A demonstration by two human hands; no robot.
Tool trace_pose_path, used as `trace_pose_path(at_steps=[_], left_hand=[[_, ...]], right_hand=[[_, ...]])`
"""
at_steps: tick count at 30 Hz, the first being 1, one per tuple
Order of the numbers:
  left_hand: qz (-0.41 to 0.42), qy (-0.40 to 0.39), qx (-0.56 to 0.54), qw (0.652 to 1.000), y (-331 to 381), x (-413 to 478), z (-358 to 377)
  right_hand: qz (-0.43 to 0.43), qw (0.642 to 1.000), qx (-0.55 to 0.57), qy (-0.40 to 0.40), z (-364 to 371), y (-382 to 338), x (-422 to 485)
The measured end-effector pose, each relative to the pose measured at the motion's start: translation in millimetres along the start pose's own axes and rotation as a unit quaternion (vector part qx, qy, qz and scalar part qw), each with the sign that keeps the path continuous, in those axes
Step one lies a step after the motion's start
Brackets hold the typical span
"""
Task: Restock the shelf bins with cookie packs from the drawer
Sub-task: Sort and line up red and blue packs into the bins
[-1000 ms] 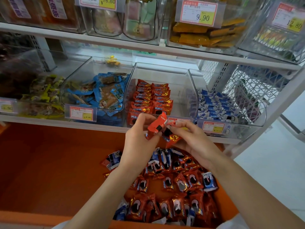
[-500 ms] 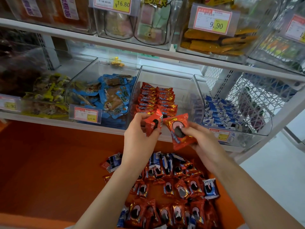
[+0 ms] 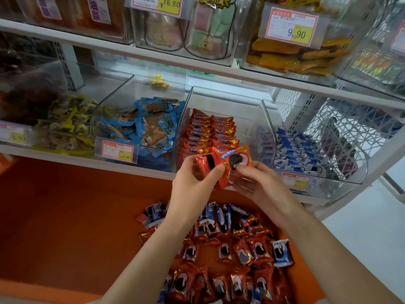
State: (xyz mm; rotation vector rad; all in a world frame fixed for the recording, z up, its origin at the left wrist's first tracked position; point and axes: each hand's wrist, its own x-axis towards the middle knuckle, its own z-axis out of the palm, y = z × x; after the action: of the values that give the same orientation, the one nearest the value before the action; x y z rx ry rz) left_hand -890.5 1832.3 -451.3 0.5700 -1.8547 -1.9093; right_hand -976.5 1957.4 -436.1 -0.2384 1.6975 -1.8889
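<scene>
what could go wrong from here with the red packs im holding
1. The left hand and right hand hold the red packs by fingertips, so one may slip and fall into the drawer.
2. Dropped carelessly, they could upset the tidy rows in the red bin.
3. Blue packs lie mixed among the red ones in the drawer, so a later grab might land in the wrong bin.
</scene>
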Motion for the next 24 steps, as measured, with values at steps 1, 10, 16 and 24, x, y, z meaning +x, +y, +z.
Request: trace_pose_path(at_steps=[1, 10, 16, 24], left_hand=[[0.008, 0.006, 0.016, 1.000, -0.3, 0.1, -1.5], [0.117, 0.017, 0.144, 0.982, 4.9, -1.0, -5.9], [0.113, 0.029, 0.157, 0.981, 4.5, 2.9, -11.6], [0.087, 0.088, 0.133, 0.983, 4.5, 12.6, -16.0]], right_hand=[[0.004, 1.000, -0.014, -0.013, -1.1, 0.1, -1.2], [-0.123, 0.946, -0.297, -0.037, -15.5, -2.0, -9.3], [-0.162, 0.908, -0.384, -0.029, -16.2, -0.4, -12.1], [-0.212, 0.929, -0.277, 0.124, -23.5, -22.2, 15.3]])
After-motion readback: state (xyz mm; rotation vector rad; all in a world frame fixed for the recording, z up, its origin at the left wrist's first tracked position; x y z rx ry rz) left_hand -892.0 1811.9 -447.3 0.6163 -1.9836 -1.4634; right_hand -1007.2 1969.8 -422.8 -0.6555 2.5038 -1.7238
